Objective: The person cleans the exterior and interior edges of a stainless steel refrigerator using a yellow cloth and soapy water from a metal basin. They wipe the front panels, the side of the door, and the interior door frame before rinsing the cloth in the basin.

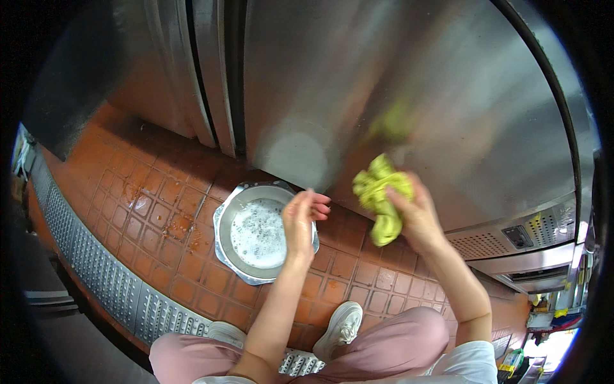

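Observation:
A crumpled yellow-green cloth [382,192] is gripped in my right hand [416,211], held close to a stainless steel panel [307,86] that mirrors it faintly. My left hand [300,221] hangs over the right rim of a round metal basin [228,240], empty, with its fingers loosely curled and apart from the thumb. White suds and bubbles cover the soapy water [259,235] inside. The basin rests on red-brown floor tiles [206,278]; part of its right side is hidden behind my left hand and forearm.
A perforated metal drain grate [115,293] curves along the floor beneath my shoes [343,326]. Brown debris [177,225] and wet patches lie on the tiles left of the basin. At right, a perforated vent panel [479,245] with a small display runs along the steel unit.

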{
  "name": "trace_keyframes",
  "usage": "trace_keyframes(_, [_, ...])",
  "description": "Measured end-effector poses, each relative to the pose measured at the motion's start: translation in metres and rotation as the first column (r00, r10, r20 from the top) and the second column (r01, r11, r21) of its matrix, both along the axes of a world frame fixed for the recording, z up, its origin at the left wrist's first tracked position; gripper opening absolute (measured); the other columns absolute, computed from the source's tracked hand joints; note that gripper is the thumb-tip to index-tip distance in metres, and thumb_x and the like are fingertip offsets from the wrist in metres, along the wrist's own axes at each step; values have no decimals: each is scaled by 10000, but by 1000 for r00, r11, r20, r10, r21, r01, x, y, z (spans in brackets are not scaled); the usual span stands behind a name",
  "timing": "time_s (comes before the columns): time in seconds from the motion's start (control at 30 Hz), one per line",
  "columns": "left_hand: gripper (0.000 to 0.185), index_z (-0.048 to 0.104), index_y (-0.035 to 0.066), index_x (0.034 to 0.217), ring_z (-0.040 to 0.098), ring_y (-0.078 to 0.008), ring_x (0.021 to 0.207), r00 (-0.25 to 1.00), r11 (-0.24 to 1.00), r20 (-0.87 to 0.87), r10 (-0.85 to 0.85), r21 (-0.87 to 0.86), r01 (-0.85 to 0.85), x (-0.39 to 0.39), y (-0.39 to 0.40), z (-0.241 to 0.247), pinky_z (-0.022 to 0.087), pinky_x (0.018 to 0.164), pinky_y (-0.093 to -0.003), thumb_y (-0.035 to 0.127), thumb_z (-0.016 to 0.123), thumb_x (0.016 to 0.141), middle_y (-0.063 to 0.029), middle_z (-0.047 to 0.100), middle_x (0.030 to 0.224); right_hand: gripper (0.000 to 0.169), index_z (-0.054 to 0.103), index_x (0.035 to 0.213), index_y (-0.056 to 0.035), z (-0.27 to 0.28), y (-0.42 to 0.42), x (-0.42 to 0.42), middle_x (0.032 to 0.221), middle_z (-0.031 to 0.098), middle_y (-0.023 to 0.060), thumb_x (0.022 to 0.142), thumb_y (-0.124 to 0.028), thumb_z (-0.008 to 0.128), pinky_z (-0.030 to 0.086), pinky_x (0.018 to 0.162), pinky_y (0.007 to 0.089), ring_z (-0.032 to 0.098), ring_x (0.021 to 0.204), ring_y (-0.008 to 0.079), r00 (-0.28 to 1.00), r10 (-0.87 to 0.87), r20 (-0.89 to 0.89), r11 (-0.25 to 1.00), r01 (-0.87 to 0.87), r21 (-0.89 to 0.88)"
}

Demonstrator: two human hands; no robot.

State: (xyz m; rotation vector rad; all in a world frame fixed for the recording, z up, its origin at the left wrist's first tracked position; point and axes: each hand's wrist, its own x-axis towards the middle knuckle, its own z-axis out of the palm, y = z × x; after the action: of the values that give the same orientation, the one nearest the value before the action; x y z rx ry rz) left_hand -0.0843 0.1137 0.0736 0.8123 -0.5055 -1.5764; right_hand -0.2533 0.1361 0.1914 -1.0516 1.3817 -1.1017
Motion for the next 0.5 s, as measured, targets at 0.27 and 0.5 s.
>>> trace_keyframes(0.27, [176,614,36,904,479,-55,618,975,952,-114,192,265,-156,16,-29,-60,377,562,-191,208,577,901,14,555,726,581,481,1289,-75,139,-70,-18,1362,439,155,755,-16,705,403,1012,411,424,1269,319,152,-873,-463,184,-777,-602])
trace_keyframes(0.5, [181,631,56,872,468,-31,608,958,915,-98,268,337,-222,20,-33,-70,371,554,-162,211,550,919,25,553,716,564,455,1363,-106,-29,-105,17,1460,341,143,826,-247,548,264,1090,460,307,1360,291,-189,-705,-684,515,-800,-309])
